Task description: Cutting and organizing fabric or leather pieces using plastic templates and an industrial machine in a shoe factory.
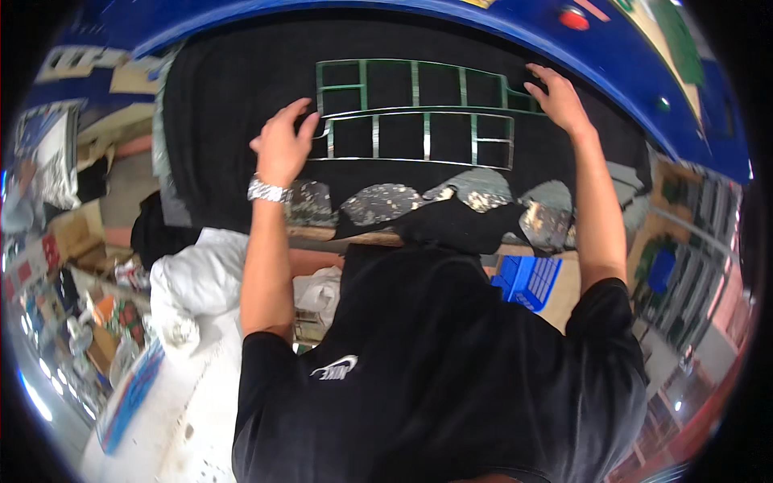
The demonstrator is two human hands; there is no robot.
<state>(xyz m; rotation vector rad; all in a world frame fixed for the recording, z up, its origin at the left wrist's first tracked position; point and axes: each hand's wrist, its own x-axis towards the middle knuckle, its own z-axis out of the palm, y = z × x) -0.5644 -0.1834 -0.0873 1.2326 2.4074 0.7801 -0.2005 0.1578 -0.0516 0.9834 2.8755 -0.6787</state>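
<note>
Two metal frame cutting dies lie one beyond the other on a black sheet of material (233, 88). The far die (415, 84) is green-edged, with a sloping right end; the near die (426, 137) is split by several cross bars. At their left ends rests my left hand (282, 143), thumb and fingers apart, with a metal-banded watch on the wrist. My right hand (560, 101) is by the right tip of the far die, its fingers spread and curved. Neither hand grips anything visible; whether the fingertips touch the dies is hard to tell.
A blue machine beam (338, 14) with a red button (574, 19) arches along the back. Mottled grey patches (380, 203) and a ragged black flap lie along the near edge. Below are a blue plastic basket (527, 282) and a white cloth bundle (201, 278).
</note>
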